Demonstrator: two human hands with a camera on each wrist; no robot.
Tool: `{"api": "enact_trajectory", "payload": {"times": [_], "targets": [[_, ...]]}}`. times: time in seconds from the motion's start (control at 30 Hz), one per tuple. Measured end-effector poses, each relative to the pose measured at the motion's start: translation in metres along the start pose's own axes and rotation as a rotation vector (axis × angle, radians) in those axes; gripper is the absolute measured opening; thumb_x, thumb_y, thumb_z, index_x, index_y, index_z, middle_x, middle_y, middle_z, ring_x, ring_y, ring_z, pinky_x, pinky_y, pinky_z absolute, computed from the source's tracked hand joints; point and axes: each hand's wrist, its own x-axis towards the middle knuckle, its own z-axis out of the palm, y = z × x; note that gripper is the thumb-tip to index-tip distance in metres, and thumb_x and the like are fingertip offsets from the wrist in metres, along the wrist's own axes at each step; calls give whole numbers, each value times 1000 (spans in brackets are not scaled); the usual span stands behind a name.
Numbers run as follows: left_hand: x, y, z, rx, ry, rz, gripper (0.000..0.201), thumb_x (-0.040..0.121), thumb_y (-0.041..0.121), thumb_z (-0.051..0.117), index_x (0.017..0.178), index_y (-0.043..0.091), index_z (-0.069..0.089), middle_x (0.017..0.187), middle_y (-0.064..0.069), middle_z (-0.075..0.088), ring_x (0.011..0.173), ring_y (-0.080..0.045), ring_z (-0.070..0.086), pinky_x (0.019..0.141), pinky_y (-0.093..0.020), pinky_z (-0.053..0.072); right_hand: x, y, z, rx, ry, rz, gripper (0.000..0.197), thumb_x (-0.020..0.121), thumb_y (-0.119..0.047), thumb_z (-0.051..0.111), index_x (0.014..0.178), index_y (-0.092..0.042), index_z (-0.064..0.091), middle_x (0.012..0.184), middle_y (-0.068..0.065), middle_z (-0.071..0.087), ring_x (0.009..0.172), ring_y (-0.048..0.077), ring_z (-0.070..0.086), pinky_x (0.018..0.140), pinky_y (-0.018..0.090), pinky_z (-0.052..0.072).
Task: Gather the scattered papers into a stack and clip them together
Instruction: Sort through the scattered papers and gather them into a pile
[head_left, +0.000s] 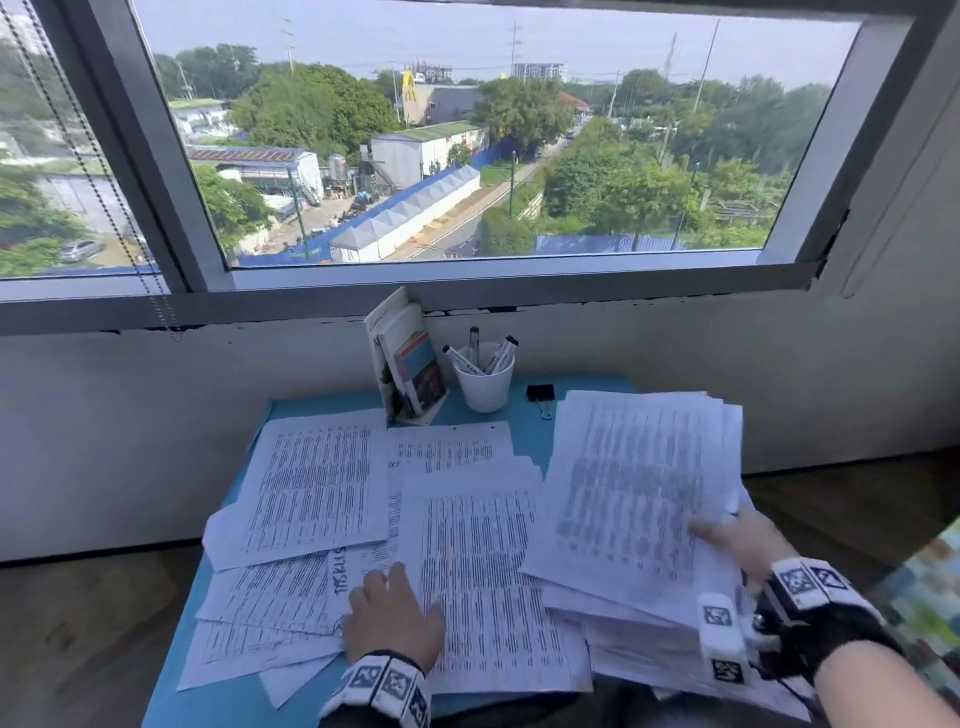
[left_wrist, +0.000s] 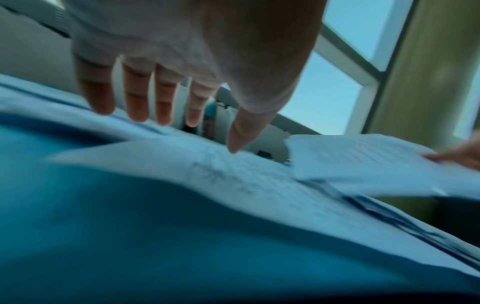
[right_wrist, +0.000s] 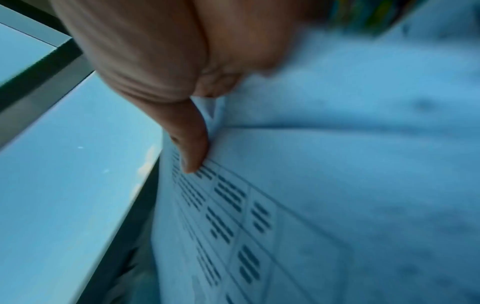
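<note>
Two hands on printed sheets spread over a blue tabletop under a window.

The left hand (head_left: 392, 613) lies flat with straight, spread fingers on the scattered papers (head_left: 317, 483); the right hand (head_left: 740, 543) pinches a gathered stack (head_left: 639, 483) at its right edge, thumb on top, the stack partly lifted and overlapping the loose sheets. Beyond the sheets, near the wall, a black binder clip (head_left: 540, 393) lies on the tabletop (head_left: 524, 426) just beside a white cup (head_left: 485, 387) of markers, with a leaning booklet holder (head_left: 408, 364) to the cup's left. A white wall and a wide window (head_left: 467, 140) rise behind. The wrist views are blurred; the right hand's lower fingers are hidden under the stack, and the print is unreadable.
</note>
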Motion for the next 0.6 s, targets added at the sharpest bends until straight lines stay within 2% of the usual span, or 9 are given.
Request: {"api": "enact_trajectory", "payload": {"times": [0.07,0.17,0.23,0.33,0.37,0.43,0.53,0.6], "targets": [[-2,-6,4,41,-66,-69,84,84,69,37,146,16,19,150,-9,20,137,-28,23,108,-41,32,5,16,-23,-161,76,87,37,77,-2,72,111,-3,58,103,16,66,91,30,62,86,40,50],[-4,-5,9,46,-52,-91,94,76,78,39,143,14,23,147,-10,24,135,-28,26,108,-40,31,10,39,-26,-451,125,152,41,77,1,64,116,3,55,107,21,64,85,24,56,77,31,44],[-5,-2,9,29,-33,-115,95,75,78,43,141,12,26,143,-9,28,132,-27,29,108,-38,32,9,49,-18,-506,155,167,46,78,-1,61,123,-1,50,110,20,62,83,25,53,75,30,42],[-3,0,8,9,-23,-160,94,72,77,48,137,11,29,140,-8,32,130,-26,32,106,-37,34,0,49,-1,-553,237,194,51,78,-3,59,127,-3,44,101,22,61,79,32,53,72,31,43],[-3,1,7,6,-25,-169,94,72,77,49,136,11,30,140,-8,33,130,-26,33,106,-37,34,-3,48,3,-553,273,191,54,78,-2,59,130,-3,41,105,25,59,84,35,55,75,34,45],[-3,3,5,10,-42,-190,92,72,75,51,135,11,31,139,-8,35,129,-26,34,105,-38,34,-12,43,11,-618,364,189,61,76,-6,61,133,-6,37,118,28,51,103,41,53,89,42,43],[0,7,4,1,-93,-212,91,73,71,56,135,11,30,139,-7,38,129,-26,37,105,-38,35,-29,27,24,-754,466,140,66,74,-13,62,134,-14,35,133,22,38,123,37,36,103,44,28],[1,8,5,-111,-121,-230,83,76,61,61,135,12,30,138,-6,41,127,-25,41,101,-38,38,-41,13,44,-767,422,17,67,75,-16,61,136,-20,34,140,15,34,128,32,29,106,43,24]]}}
